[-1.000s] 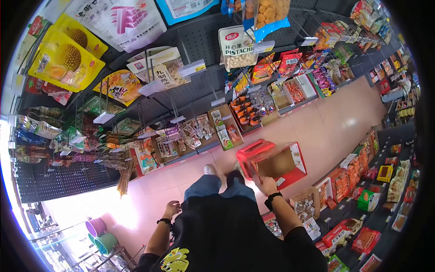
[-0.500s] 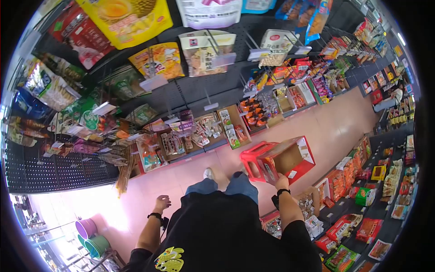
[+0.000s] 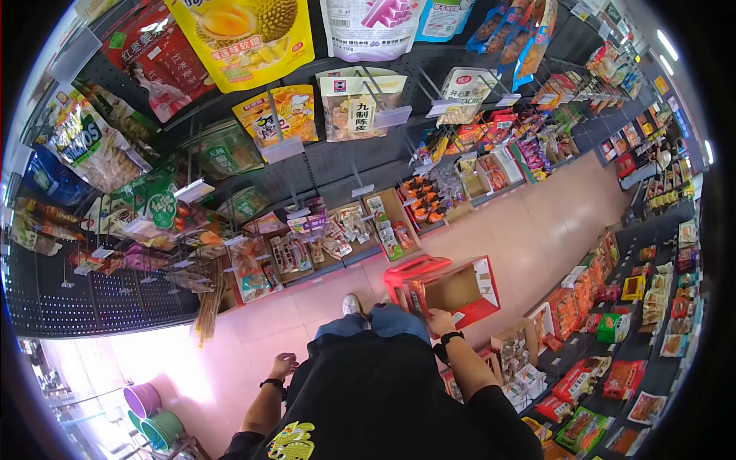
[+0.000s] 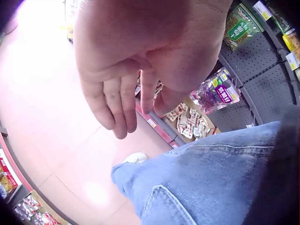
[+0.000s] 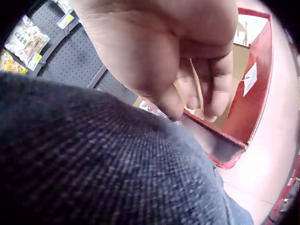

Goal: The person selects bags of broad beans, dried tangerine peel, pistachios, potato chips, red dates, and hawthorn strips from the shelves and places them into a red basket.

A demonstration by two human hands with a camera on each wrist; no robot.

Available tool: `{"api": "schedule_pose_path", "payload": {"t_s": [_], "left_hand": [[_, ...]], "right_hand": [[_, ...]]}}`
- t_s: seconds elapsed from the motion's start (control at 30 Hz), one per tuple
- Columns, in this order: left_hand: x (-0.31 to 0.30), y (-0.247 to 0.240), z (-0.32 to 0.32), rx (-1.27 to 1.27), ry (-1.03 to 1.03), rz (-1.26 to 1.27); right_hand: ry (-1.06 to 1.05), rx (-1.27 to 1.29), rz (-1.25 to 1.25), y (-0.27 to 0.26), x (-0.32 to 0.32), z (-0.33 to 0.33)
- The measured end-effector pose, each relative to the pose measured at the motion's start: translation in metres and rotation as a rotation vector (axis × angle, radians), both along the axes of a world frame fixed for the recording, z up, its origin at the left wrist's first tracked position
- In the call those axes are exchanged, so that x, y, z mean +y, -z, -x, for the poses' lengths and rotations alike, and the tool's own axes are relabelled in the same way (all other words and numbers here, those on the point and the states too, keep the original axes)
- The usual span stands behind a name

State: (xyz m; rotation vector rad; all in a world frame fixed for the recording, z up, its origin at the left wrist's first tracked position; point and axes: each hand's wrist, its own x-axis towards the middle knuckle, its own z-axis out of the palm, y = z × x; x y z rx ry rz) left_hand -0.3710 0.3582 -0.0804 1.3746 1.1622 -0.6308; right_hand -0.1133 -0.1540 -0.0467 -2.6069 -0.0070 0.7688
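Observation:
My right hand (image 3: 441,323) grips the near edge of an open cardboard box (image 3: 477,312), red outside and brown inside. In the right wrist view the fingers (image 5: 220,86) reach over the box wall to its inner side, with the thumb on the outer side. A red plastic piece with a rounded, frame-like edge (image 3: 418,268) sits against the box's left end; its full shape is hidden. My left hand (image 3: 284,364) hangs beside my body, holding nothing, its fingers loosely extended in the left wrist view.
Shelves of hanging snack bags (image 3: 360,107) and boxes of small packets (image 3: 345,234) line the aisle ahead. A lower shelf of packaged snacks (image 3: 583,383) runs along the right. Purple (image 3: 142,400) and green buckets (image 3: 161,429) stand at lower left. Tiled floor (image 3: 552,207) lies between.
The hanging bags have shifted right and grown larger in the head view. The box, still in my right hand, swung right, then back left and nearer. My left hand stays free at my side.

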Motion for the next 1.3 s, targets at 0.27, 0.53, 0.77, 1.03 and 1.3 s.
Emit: {"api": "schedule_pose_path", "payload": {"t_s": [0.27, 0.53, 0.77, 1.03, 1.3], "left_hand": [[-0.006, -0.011, -0.031, -0.012, -0.023, 0.027], [-0.021, -0.016, -0.054, -0.006, -0.104, -0.011], [-0.048, -0.027, -0.056, -0.107, -0.222, -0.07], [-0.042, -0.003, -0.009, -0.281, 0.109, -0.252], [-0.007, -0.011, -0.039, -0.175, -0.139, -0.221]], "right_hand": [[-0.176, -0.031, 0.122, -0.008, 0.023, -0.003], [-0.298, 0.059, 0.188, -0.004, 0.0, -0.032], [-0.188, -0.2, -0.389, -0.098, 0.058, -0.195], [0.009, -0.598, -0.832, -0.217, 0.198, -0.368], [0.142, -0.657, -0.83, -0.261, 0.253, -0.408]]}}
